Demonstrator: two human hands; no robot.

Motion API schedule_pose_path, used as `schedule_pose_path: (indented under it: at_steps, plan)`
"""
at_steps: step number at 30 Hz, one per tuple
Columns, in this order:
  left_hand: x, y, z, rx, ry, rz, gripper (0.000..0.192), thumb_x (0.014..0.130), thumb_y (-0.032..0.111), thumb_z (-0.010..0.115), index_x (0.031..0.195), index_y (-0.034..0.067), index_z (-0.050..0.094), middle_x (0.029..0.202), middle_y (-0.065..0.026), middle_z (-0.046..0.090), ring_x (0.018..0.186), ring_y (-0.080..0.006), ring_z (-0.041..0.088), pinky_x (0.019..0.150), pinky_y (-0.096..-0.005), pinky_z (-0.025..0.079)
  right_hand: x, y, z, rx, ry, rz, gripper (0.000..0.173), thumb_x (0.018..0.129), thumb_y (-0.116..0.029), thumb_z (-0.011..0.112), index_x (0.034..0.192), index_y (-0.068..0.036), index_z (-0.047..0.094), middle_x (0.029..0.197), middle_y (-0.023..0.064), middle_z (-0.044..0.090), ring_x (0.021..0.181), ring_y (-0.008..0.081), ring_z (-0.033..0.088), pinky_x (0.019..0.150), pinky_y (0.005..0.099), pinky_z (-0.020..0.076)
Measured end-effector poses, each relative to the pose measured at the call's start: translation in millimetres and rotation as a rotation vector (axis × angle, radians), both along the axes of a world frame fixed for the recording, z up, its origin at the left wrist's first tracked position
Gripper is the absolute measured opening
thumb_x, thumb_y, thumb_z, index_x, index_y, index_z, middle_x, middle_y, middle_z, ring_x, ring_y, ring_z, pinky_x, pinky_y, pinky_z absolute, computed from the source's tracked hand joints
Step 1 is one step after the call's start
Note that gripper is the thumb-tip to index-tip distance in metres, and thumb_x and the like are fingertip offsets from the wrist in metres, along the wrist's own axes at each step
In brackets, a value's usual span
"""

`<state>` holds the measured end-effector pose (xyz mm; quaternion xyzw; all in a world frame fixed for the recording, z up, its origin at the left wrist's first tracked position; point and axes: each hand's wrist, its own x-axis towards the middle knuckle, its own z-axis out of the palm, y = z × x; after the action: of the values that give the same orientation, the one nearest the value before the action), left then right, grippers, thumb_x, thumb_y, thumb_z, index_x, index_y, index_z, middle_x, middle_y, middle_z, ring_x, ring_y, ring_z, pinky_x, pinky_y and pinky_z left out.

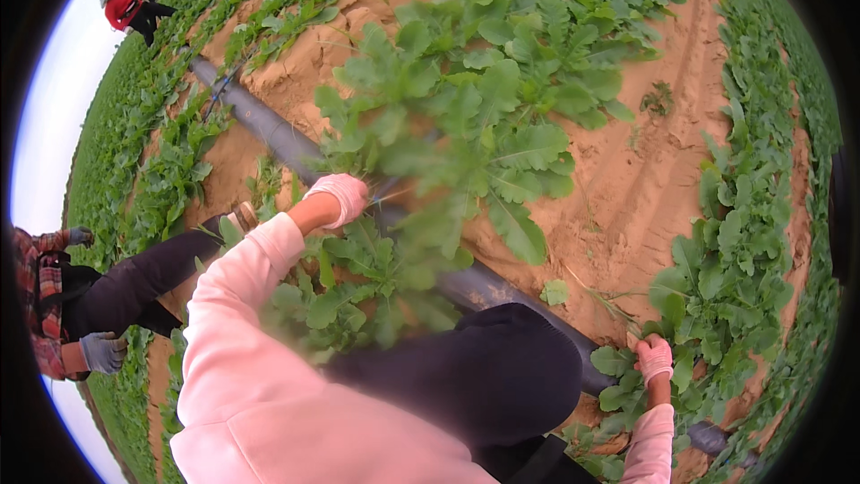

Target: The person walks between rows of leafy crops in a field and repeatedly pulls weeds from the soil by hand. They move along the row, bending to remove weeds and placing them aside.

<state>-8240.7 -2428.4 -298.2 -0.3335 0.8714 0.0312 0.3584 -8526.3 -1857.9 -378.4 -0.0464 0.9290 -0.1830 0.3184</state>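
Observation:
My left hand (342, 199), in a pink glove, is curled into a fist above a dark pipe (275, 131). Thin grass blades (388, 196) stick out from the fist. Broad-leaved green plants (517, 168) spread just beyond it, some leaves blurred. Low at the right, my right hand (654, 357), also gloved in pink, has its fingers bent at the edge of a leafy crop row (719, 296). A thin grassy stalk (608, 299) lies by its fingertips; whether the hand grips it is unclear.
My bent knee (524, 363) in dark trousers covers part of the pipe. At left, a person (101, 296) in a plaid shirt and grey gloves is close by. Several other people (134, 10) are farther off among the rows. Sandy soil (625, 202) separates the rows.

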Motion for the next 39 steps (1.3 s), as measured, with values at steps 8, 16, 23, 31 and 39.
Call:
schedule_pose_path:
  at_steps: [8, 16, 23, 31, 39]
  plan:
    - [-50.8, -126.0, 14.8, -0.276, 0.552, 0.242, 0.037, 0.078, 0.02, 0.056, 0.115, 0.018, 0.056, 0.108, -0.0141, 0.06, 0.098, -0.0321, 0.057, 0.083, -0.0407, 0.046, 0.8, -148.5, 67.1, 0.24, -0.155, 0.76, 0.03, 0.074, -0.027, 0.047, 0.086, -0.006, 0.063, 0.097, 0.0196, 0.06, 0.089, 0.0371, 0.057, 0.079, 0.0422, 0.0458]
    - [-153.8, -194.3, -21.1, -0.307, 0.569, 0.223, 0.04, 0.082, 0.008, 0.045, 0.119, 0.018, 0.054, 0.118, -0.0134, 0.055, 0.112, -0.031, 0.051, 0.094, -0.0403, 0.042, 72.1, -338.4, -24.2, -0.751, -0.222, 0.936, 0.021, 0.079, -0.019, 0.052, 0.088, -0.001, 0.058, 0.065, 0.0075, 0.058, 0.049, 0.015, 0.058, 0.042, 0.0276, 0.0456]
    - [-198.5, -235.0, -57.3, -0.109, 0.973, 0.376, 0.043, 0.079, 0.009, 0.053, 0.121, 0.014, 0.052, 0.116, -0.0152, 0.057, 0.107, -0.0326, 0.054, 0.089, -0.0375, 0.044, 81.0, -376.3, -41.3, -0.48, -0.477, 0.474, 0.018, 0.084, -0.013, 0.043, 0.086, 0.001, 0.055, 0.062, 0.0106, 0.057, 0.044, 0.0182, 0.055, 0.035, 0.0299, 0.0422]
    - [-209.9, -261.6, -63.0, -0.406, 0.228, 0.352, 0.031, 0.081, 0.02, 0.057, 0.109, 0.009, 0.063, 0.115, -0.0092, 0.06, 0.105, -0.0278, 0.058, 0.081, -0.0427, 0.049, 68.9, -385.6, 5.9, -0.276, -0.651, 0.406, 0.017, 0.078, -0.009, 0.048, 0.087, -0.002, 0.059, 0.08, 0.0178, 0.062, 0.07, 0.0298, 0.063, 0.061, 0.0396, 0.0509]
    - [-200.5, -265.1, -78.0, -0.332, 0.034, 0.355, 0.046, 0.087, 0.047, 0.044, 0.112, 0.013, 0.062, 0.117, -0.0058, 0.059, 0.106, -0.0226, 0.057, 0.084, -0.0421, 0.045, 71.5, -383.2, -8.7, -0.312, -0.58, 0.515, 0.016, 0.076, -0.007, 0.049, 0.085, -0.003, 0.062, 0.083, 0.0179, 0.062, 0.071, 0.0297, 0.064, 0.063, 0.0391, 0.0513]
